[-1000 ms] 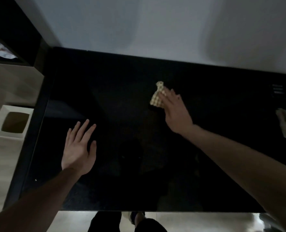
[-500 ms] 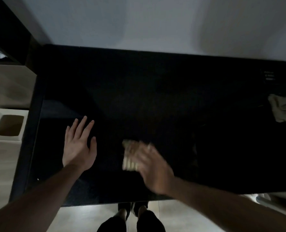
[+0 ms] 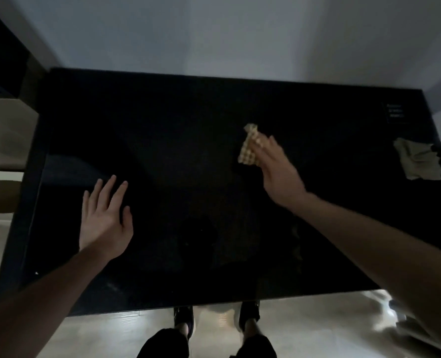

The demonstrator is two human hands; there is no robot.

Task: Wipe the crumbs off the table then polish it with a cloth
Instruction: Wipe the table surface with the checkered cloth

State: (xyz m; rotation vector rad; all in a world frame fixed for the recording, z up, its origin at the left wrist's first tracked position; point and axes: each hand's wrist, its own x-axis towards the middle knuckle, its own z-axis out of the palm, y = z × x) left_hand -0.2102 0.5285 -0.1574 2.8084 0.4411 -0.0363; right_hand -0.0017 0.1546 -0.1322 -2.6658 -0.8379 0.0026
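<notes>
— Dark and glossy, the worktop [image 3: 188,130] filled nearly the whole head view, set against a pale wall, with light flooring past its near edge. What had changed on it?

— The right hand [image 3: 278,171] had moved. Half a second before, it was low and near the front edge, close by the left one, blurred with speed. At this moment it was back out toward the far right-centre, about where it had been a second before.

— And the checked cloth [image 3: 249,148]?

— Under the fingers [image 3: 263,148] of that hand, which lay fairly flat over it and pressed it to the surface. I could not tell whether the thumb was curled round it. Part of the cloth stuck out beyond the fingertips.

— The left hand [image 3: 103,223]?

— It lay flat and spread on the worktop, holding nothing, where it had been throughout; it seemed to be bracing the body.

— So what did that mean for the job?

— I judged it one full stroke, pulled toward the body and pushed out again. Whether this was crumb-wiping or polishing I could not say; the surface was too dark to show crumbs, apart from a pale speck [image 3: 36,273] near the front left corner.

— Anything else there?

— A second, greyish rag [image 3: 418,161] lay crumpled at the right edge, untouched, and a small label [image 3: 395,114] sat at the far right corner.
</notes>
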